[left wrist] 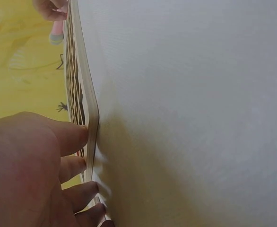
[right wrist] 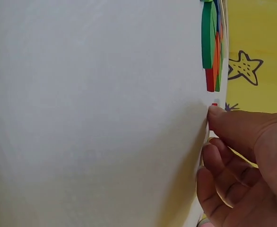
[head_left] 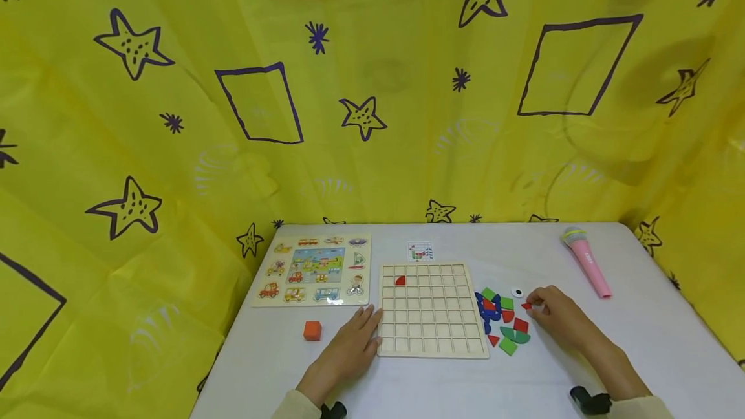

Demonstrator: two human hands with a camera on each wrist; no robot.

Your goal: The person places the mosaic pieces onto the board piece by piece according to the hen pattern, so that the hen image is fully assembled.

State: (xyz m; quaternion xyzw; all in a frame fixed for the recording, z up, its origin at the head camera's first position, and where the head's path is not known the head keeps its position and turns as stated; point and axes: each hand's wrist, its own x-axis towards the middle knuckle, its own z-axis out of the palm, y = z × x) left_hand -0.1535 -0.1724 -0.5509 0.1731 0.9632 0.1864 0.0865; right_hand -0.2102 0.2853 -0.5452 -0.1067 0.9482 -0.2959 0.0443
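A wooden grid board (head_left: 431, 310) lies flat on the table, with a red quarter-circle piece (head_left: 400, 281) in one upper-left cell. My left hand (head_left: 349, 344) rests at the board's left edge; in the left wrist view its thumb and fingertips touch the wooden rim (left wrist: 92, 111). Right of the board, my right hand (head_left: 560, 317) pinches a small red piece (head_left: 526, 306) between thumb and fingers, close to the tabletop. That piece is mostly covered in the right wrist view. Between board and hand lie loose pieces: blue shapes (head_left: 491, 313), a green square (head_left: 508, 346), a red triangle (head_left: 493, 340).
A small pattern card (head_left: 420, 251) lies behind the board. To the left are a vehicle picture puzzle (head_left: 359, 290) and an orange cube (head_left: 312, 330). A pink microphone (head_left: 590, 268) lies at the back right. Near my right hand is a white eye-like disc (head_left: 517, 292).
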